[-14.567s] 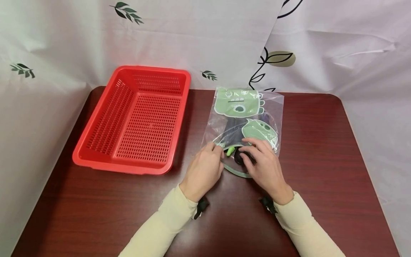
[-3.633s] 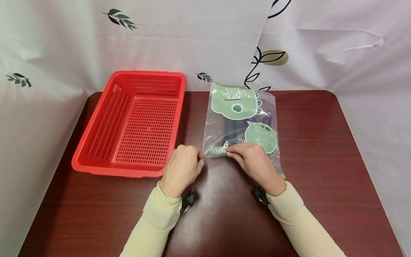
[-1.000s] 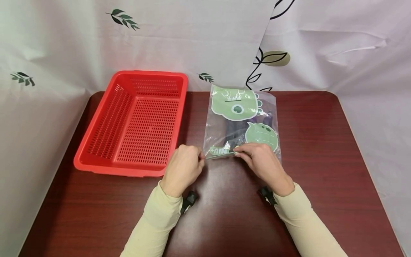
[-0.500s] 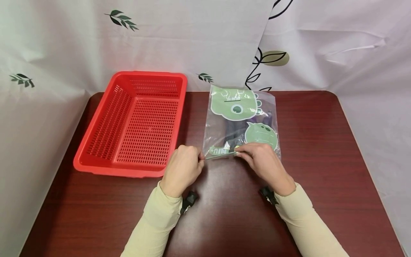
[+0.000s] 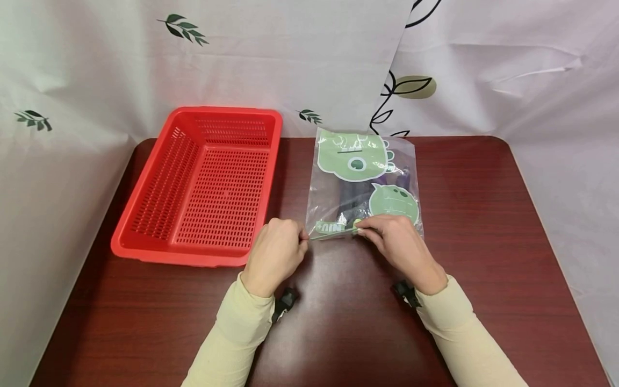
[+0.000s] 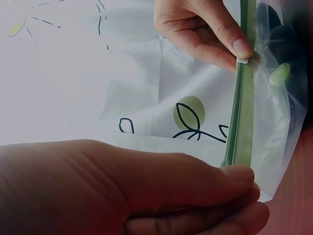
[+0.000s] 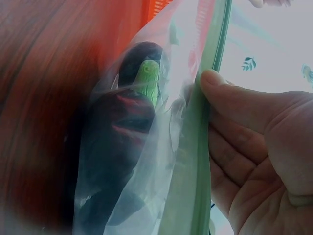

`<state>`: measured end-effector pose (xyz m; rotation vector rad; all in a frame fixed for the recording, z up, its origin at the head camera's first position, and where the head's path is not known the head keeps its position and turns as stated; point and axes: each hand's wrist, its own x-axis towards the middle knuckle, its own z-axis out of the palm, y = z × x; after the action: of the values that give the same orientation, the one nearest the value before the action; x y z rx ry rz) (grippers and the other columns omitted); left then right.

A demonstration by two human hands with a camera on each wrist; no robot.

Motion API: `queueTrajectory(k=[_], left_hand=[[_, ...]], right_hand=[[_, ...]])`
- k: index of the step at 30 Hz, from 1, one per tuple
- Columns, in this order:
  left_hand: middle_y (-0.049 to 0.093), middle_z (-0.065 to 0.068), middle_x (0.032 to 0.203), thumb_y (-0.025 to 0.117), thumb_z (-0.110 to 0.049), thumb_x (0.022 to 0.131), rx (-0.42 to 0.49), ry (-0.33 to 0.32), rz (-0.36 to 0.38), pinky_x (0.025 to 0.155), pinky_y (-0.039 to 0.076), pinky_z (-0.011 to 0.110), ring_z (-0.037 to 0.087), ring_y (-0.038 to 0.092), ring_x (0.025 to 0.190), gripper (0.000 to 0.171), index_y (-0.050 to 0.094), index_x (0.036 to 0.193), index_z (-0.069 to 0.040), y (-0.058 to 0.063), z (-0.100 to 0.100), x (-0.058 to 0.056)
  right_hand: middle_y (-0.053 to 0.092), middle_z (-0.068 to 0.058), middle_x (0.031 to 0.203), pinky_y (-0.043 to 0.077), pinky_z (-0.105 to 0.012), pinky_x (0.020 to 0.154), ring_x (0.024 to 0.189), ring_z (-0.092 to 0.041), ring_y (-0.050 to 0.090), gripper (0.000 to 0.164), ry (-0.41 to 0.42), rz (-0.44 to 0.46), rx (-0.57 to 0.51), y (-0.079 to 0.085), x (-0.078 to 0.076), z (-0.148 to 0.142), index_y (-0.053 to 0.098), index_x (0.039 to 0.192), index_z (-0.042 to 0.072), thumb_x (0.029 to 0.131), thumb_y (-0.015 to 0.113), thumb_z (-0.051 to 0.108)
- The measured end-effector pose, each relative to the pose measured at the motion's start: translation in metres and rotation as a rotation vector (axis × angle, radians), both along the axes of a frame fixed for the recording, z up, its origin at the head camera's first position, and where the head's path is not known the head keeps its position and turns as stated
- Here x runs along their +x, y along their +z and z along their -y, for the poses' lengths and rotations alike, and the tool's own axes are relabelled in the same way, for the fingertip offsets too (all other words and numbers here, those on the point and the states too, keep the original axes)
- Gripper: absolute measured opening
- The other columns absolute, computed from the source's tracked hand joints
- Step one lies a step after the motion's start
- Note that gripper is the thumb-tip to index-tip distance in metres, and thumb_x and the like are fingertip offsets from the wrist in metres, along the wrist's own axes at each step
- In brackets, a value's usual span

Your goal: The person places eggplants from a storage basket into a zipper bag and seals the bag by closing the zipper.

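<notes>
A clear zip bag (image 5: 324,201) with green cartoon prints lies on the table, its zip edge raised toward me. My left hand (image 5: 275,255) pinches the left end of that green zip strip (image 6: 239,112). Farther right along the strip, my right hand (image 5: 401,247) pinches the small white slider (image 6: 242,60) between thumb and fingers. Through the plastic show dark, glossy eggplants (image 7: 115,122), one with a bright green stem (image 7: 148,81) close behind the strip. The prints and my right hand hide part of the contents in the head view.
A red perforated plastic basket (image 5: 224,193) with nothing in it stands left of the bag, its near right corner beside my left hand. The dark red wooden table (image 5: 483,242) meets a leaf-patterned white cloth (image 5: 290,54) at the back.
At first the bag's mouth gaped, with my right hand at a dark item inside. Its edges now lie together. Since 3.6 seconds ago my right hand has shifted right along the strip.
</notes>
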<state>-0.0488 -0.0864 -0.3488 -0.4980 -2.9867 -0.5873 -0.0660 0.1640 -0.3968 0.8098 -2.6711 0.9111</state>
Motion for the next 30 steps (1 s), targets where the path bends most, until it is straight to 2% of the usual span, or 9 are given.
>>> queueTrajectory(k=[30], left_hand=[[0.068, -0.001, 0.064, 0.077, -0.004, 0.075, 0.005, -0.008, -0.006, 0.058, 0.051, 0.042, 0.025, 0.068, 0.062, 0.017, 0.071, 0.065, -0.016, 0.0010, -0.0003, 0.0005]], right_hand=[[0.076, -0.001, 0.091, 0.056, -0.040, 0.079, 0.085, -0.017, 0.072, 0.012, -0.014, 0.015, 0.016, 0.0000, 0.0009, -0.0039, 0.079, 0.097, 0.009, 0.085, 0.079, 0.007]])
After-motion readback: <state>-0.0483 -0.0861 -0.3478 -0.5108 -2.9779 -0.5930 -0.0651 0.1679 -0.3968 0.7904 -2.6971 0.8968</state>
